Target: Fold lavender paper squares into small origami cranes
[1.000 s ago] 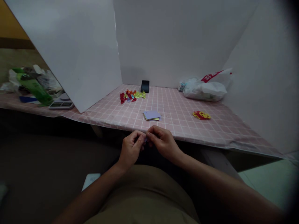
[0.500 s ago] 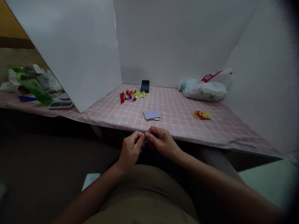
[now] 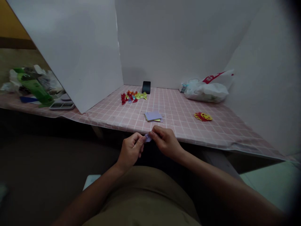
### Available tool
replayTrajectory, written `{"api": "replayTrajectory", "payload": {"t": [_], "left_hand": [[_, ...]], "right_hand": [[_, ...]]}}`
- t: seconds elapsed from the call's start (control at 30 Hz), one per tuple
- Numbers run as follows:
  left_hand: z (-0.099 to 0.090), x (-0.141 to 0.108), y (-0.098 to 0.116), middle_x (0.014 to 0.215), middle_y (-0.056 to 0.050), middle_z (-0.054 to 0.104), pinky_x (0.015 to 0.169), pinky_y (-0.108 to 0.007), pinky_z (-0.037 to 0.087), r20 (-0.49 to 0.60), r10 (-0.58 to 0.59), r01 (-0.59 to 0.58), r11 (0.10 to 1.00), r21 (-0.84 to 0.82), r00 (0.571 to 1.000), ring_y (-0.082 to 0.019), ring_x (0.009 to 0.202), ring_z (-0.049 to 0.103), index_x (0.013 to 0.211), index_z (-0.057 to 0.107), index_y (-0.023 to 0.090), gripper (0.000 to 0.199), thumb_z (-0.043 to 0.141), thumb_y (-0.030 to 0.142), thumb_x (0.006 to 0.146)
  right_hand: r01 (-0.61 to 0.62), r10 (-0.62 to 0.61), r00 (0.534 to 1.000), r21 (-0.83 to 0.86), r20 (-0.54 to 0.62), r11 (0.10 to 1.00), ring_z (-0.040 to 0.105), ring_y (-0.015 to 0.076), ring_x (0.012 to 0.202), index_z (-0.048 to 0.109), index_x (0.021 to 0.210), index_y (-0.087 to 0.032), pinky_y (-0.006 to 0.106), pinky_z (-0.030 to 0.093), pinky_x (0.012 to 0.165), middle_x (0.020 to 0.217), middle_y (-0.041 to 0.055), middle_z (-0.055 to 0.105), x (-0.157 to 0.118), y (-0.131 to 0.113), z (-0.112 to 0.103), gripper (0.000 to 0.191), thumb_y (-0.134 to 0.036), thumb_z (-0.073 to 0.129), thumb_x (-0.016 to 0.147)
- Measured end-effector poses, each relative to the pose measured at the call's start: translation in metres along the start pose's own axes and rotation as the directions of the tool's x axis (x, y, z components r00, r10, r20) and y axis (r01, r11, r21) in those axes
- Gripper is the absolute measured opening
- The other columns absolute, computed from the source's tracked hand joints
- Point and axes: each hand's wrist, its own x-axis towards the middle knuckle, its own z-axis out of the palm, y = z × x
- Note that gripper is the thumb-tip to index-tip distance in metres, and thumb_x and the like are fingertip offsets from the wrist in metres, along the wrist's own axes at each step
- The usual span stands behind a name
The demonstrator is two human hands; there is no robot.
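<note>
A small folded piece of lilac paper (image 3: 148, 138) is pinched between my two hands, just off the front edge of the table. My left hand (image 3: 131, 150) grips its left side between thumb and fingers. On the other side, my right hand (image 3: 166, 141) pinches the right end. The paper's full shape is partly hidden by my fingertips. Beyond my hands lies a stack of square paper sheets (image 3: 153, 116), lilac on top with yellow showing below. Farther back is a cluster of small folded paper pieces (image 3: 131, 96) in red, orange, yellow and blue.
A black phone (image 3: 146, 87) leans at the back wall. Red and yellow cut-out shapes (image 3: 203, 116) lie to the right, before a white plastic bag (image 3: 207, 91). White panels (image 3: 77, 56) enclose the tablecloth (image 3: 178, 125). Left are a green bottle (image 3: 35, 89) and a scale (image 3: 62, 105).
My hands have moved slightly apart, the right one shifting rightward. More of the lilac paper now shows between the fingertips.
</note>
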Motion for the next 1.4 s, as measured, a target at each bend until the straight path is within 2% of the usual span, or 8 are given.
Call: {"api": "replayTrajectory", "payload": {"t": [0.2,0.3,0.47,0.63,0.9,1.0,1.2,1.4], "left_hand": [[-0.004,0.001,-0.001,0.055,0.006,0.050,0.044,-0.020,0.034,0.084,-0.006,0.011,0.998,-0.055,0.996,-0.007,0.042,0.044,0.071,0.051,0.019,0.038,0.055,0.049,0.094],[-0.005,0.001,-0.003,0.061,0.004,0.053,0.049,-0.021,0.039,0.085,0.024,-0.020,0.998,-0.053,0.996,-0.008,0.048,0.050,0.075,0.055,0.018,0.036,0.054,0.047,0.095],[-0.002,0.000,-0.007,0.065,0.004,0.058,0.050,-0.021,0.041,0.040,0.012,-0.010,0.999,-0.051,0.999,-0.009,0.051,0.053,0.087,0.061,0.017,0.028,0.070,0.043,0.085],[0.003,0.000,-0.008,0.070,0.002,0.065,0.053,-0.020,0.047,-0.064,0.010,-0.018,0.993,-0.115,0.998,-0.010,0.055,0.059,0.094,0.063,0.017,0.025,0.071,0.038,0.084],[0.003,-0.002,-0.001,0.070,0.000,0.069,0.056,-0.021,0.053,-0.155,0.050,-0.074,0.985,-0.154,0.987,-0.010,0.057,0.063,0.087,0.067,0.015,0.016,0.068,0.031,0.087],[0.003,-0.001,0.000,0.069,0.000,0.069,0.055,-0.021,0.053,-0.179,0.034,-0.070,0.978,-0.195,0.983,-0.010,0.056,0.063,0.083,0.066,0.015,0.016,0.069,0.030,0.086],[0.002,0.002,-0.006,0.080,-0.001,0.072,0.064,-0.025,0.059,-0.219,0.034,-0.101,0.948,-0.302,0.975,-0.014,0.068,0.070,0.105,0.065,0.016,0.032,0.077,0.029,0.078],[0.002,0.002,-0.005,0.079,0.000,0.072,0.067,-0.026,0.059,-0.262,0.028,-0.120,0.932,-0.341,0.965,-0.014,0.067,0.072,0.092,0.061,0.017,0.029,0.081,0.025,0.073]], "right_hand": [[-0.163,0.136,0.982,0.231,0.132,0.959,0.046,0.0109,0.050,0.047,0.067,-0.022,0.026,0.034,0.050,0.056,-0.0037,0.049,0.002,-0.001,-0.002,0.032,-0.038,0.049,0.096],[-0.169,0.142,0.981,0.233,0.130,0.958,0.046,0.0104,0.050,0.047,0.067,-0.022,0.025,0.034,0.049,0.057,-0.0039,0.048,0.003,0.000,-0.002,0.032,-0.037,0.050,0.095],[-0.160,0.147,0.987,0.231,0.070,0.960,0.045,0.0102,0.050,0.047,0.065,-0.021,0.025,0.034,0.049,0.055,-0.0039,0.048,0.003,0.003,-0.001,0.034,-0.037,0.051,0.095],[-0.191,0.185,0.981,0.335,0.051,0.923,0.046,0.0097,0.047,0.049,0.069,-0.020,0.024,0.033,0.047,0.054,-0.0046,0.049,0.001,0.007,0.005,0.035,-0.043,0.050,0.096],[-0.196,0.183,0.981,0.390,0.070,0.900,0.047,0.0096,0.046,0.052,0.071,-0.020,0.024,0.034,0.047,0.053,-0.0045,0.052,-0.003,0.007,0.008,0.034,-0.044,0.054,0.096],[-0.199,0.178,0.980,0.402,0.090,0.894,0.047,0.0093,0.046,0.052,0.072,-0.020,0.023,0.035,0.047,0.054,-0.0047,0.052,-0.003,0.008,0.009,0.033,-0.043,0.055,0.095],[-0.187,0.155,0.982,0.406,0.110,0.895,0.047,0.0094,0.047,0.051,0.073,-0.020,0.023,0.035,0.048,0.055,-0.0045,0.053,-0.004,0.010,0.011,0.032,-0.042,0.054,0.096],[-0.148,0.127,0.989,0.415,0.079,0.898,0.048,0.0090,0.049,0.053,0.074,-0.020,0.023,0.037,0.049,0.059,-0.0048,0.051,-0.005,0.013,0.014,0.030,-0.041,0.056,0.096]]}}
